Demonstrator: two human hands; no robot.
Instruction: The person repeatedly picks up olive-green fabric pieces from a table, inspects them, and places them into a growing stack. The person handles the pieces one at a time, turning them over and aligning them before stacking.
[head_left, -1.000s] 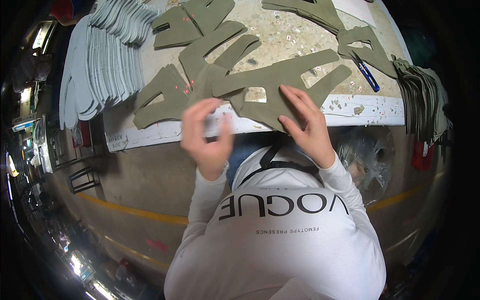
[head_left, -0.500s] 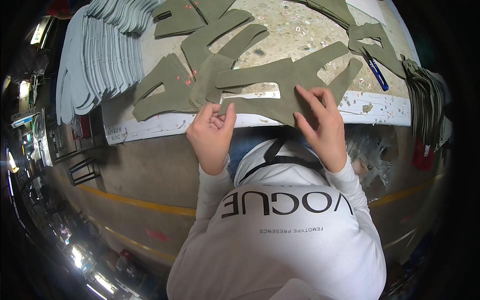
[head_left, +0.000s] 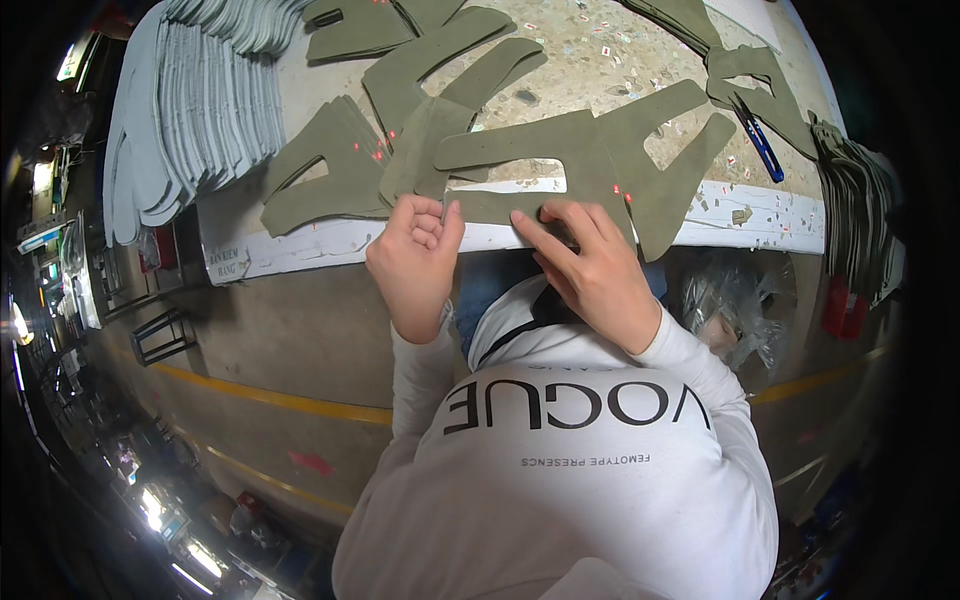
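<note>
Panel (head_left: 590, 170): flat along the table's (head_left: 775, 232) near edge, its right-hand lower tip overhanging.
Your left hand (head_left: 412, 268) pinches the left end of the near strip, thumb against forefinger; your right hand (head_left: 597, 268) rests bent fingers on that strip, thumb partly hidden, so whether it grips cannot be told. Expect light, thin, pliable sheet, unlikely to break or slide readily; the narrow strips beside the slots will probably flex. Take hold at the broad middle, by the seam-like line, and steady the strip ends.
</note>
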